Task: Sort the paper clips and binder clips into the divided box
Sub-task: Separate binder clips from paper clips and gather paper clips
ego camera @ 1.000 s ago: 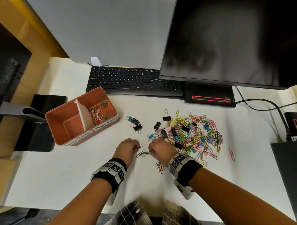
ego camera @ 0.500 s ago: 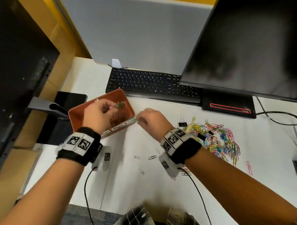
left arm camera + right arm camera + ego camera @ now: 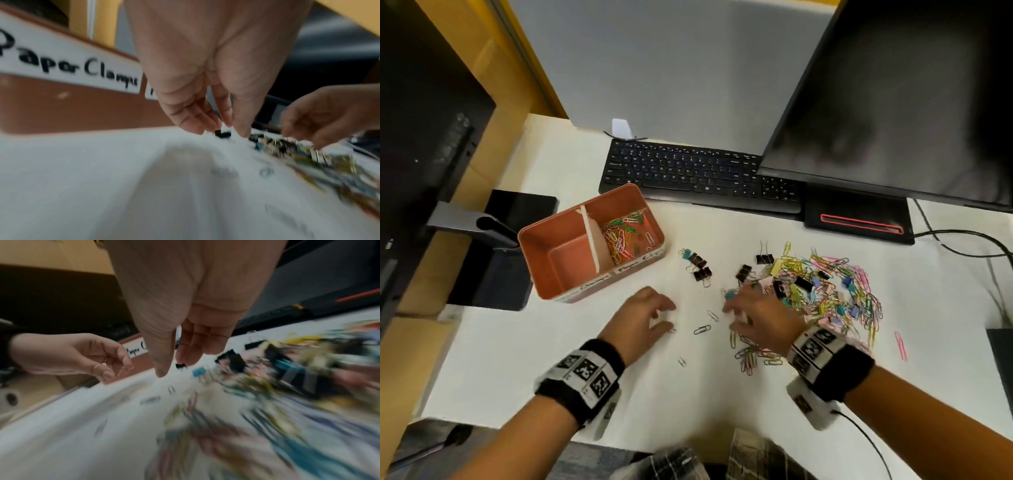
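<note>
The orange divided box (image 3: 541,270) stands at the left; its right compartment holds coloured paper clips (image 3: 621,236), its left one is bare. A label on its front wall (image 3: 61,105) reads "Paper Clamps". My left hand (image 3: 666,315) hovers low over the table with relaxed fingers (image 3: 191,123), holding nothing. My right hand (image 3: 732,315) is spread just left of the big mixed clip pile (image 3: 825,287), also holding nothing (image 3: 174,365). Loose paper clips (image 3: 702,329) lie between the hands. Black binder clips (image 3: 698,265) sit apart, right of the box.
A keyboard (image 3: 698,171) and a dark monitor (image 3: 893,102) on its base (image 3: 856,219) line the back. A black pad (image 3: 506,253) lies left of the box. A small clip bunch (image 3: 748,359) and a pink clip (image 3: 900,346) lie toward the front.
Half a second ago both hands were at the box's right compartment with clips. Now they are back down over the table by the loose clips, holding nothing.
</note>
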`<state>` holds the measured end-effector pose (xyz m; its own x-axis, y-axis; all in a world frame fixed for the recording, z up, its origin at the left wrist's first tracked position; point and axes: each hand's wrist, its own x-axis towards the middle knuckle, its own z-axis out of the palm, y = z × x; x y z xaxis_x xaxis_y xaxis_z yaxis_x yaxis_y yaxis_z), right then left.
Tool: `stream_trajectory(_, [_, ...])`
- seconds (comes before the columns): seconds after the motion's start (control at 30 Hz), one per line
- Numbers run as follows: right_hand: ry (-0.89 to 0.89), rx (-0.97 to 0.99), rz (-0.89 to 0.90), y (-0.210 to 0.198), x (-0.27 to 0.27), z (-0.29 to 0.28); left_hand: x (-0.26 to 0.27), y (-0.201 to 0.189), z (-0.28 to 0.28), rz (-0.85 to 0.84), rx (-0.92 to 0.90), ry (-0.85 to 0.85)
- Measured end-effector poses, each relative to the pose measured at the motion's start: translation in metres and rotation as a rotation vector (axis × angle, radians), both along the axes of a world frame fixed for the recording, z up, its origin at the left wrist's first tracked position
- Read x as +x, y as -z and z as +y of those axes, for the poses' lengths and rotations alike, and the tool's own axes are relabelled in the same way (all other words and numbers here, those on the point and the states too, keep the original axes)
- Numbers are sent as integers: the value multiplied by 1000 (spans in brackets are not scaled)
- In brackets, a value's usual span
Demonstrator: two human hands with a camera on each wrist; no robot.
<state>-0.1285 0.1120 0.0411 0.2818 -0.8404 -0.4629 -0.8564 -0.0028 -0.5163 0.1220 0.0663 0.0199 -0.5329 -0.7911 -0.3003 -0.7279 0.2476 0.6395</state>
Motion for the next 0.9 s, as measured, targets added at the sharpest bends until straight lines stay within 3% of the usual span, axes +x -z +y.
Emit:
stream_trajectory(0.1, [-17,85,78,14,-21,44,-5,31,13,-91,79,1])
stream_trajectory(0.23, [33,44,149,28,-24,73,-11,42,14,-117,23,-7])
stream_trajectory(0.4, [154,-6,122,41,-13,66,-14,42,9,-170,11,34])
stream_trajectory(0.57, [176,-82,35,49,-11,47,-15,30,17,-9,239,76])
stream_trajectory(0.63, [172,-87,21,50,-14,42,-12,33,24,-20,266,140])
stream_trajectory(0.73, [169,-60,43,51,-15,36,-10,42,31,-152,122,301])
stream_trajectory(0.9, [151,-27,105,52,-11,31,-14,49,32,-95,10,278])
